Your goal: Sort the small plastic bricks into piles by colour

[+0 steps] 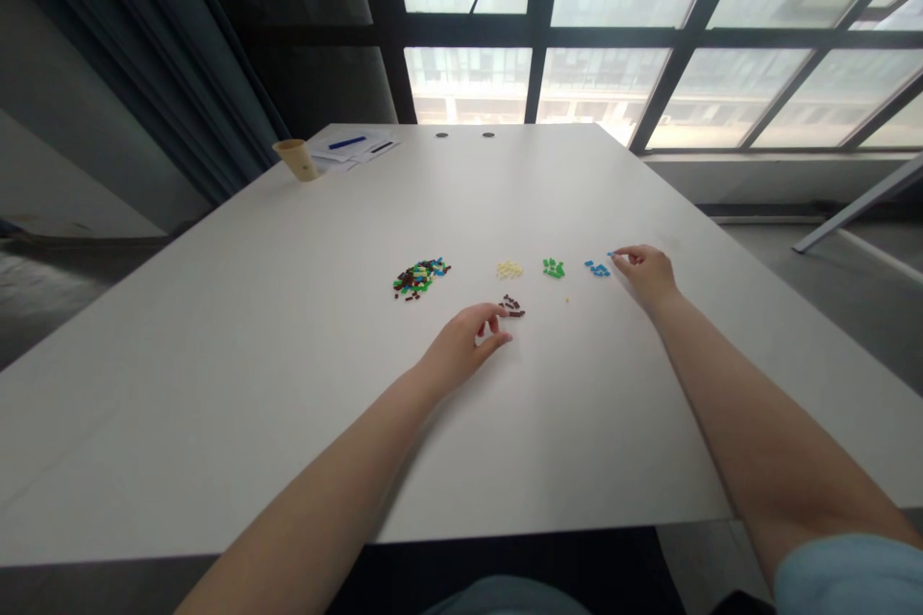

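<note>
My right hand pinches a small blue block between thumb and fingertips, just right of a little group of blue blocks. Thumb and index finger parted, my left hand reaches over the table with its fingertips at a cluster of dark brown blocks. Nothing shows between those fingers. Green blocks and pale yellow blocks lie in separate groups left of the blue ones. Farther left is a mixed-colour heap of blocks. The blocks are too small to make out in detail.
One tiny yellowish piece lies alone on the white table. At the far left corner stand a tan cup and papers with a blue pen. Two dark round discs mark the far edge, before the windows.
</note>
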The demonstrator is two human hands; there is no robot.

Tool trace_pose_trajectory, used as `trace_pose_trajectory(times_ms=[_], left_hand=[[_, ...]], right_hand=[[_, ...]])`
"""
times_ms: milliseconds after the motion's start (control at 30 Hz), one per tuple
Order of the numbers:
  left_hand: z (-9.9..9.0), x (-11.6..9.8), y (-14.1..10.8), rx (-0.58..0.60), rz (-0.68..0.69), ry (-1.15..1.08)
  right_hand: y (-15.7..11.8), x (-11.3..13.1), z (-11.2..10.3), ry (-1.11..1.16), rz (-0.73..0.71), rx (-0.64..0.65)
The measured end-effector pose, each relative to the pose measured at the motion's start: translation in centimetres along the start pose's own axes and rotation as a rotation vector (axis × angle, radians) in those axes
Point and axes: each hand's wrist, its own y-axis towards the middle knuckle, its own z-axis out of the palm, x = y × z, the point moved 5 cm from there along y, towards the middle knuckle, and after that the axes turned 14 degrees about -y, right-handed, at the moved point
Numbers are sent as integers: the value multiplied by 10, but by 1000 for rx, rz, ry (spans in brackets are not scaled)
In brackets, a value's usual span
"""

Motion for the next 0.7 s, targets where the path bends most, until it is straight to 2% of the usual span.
trace_pose_trajectory(times_ms=[100, 300, 533, 633, 700], left_hand=[[1, 3, 2, -18, 3, 35], [1, 11, 7, -29, -10, 73], [0, 9, 7, -43, -6, 97], [-7, 14, 8, -117, -9, 117], [-22, 21, 10, -220, -12, 152]], right_hand=[[5, -18, 21, -45, 28, 138], [8, -15, 31, -156, 34, 219], [7, -11, 31, -211, -54, 223], [2, -10, 27, -165, -54, 208], [-2, -10, 22, -87, -25, 174]])
